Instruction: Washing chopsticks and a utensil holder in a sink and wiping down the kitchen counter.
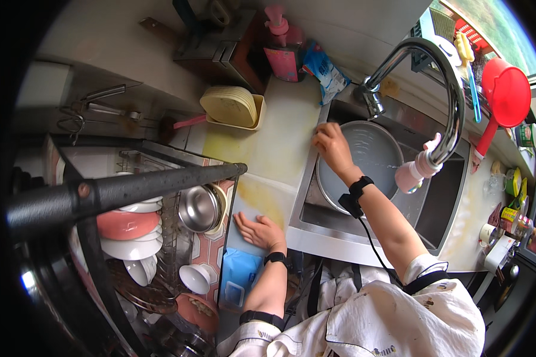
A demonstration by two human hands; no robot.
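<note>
One round grey basin (363, 128) in sink (441, 205), beneath right hand (335, 146), rightward of left hand (261, 232); right fingers loosely curled, grip indeterminable; left hand open, upon counter (275, 156).

You wear a white top (399, 315) scattered with small motifs and black wristbands (360, 187), while your basin (366, 152) is grey, your counter (280, 140) yellow-stained white, the packet (237, 272) light blue, the pump bottle (283, 64) pink and the dipper (506, 95) red.
</note>
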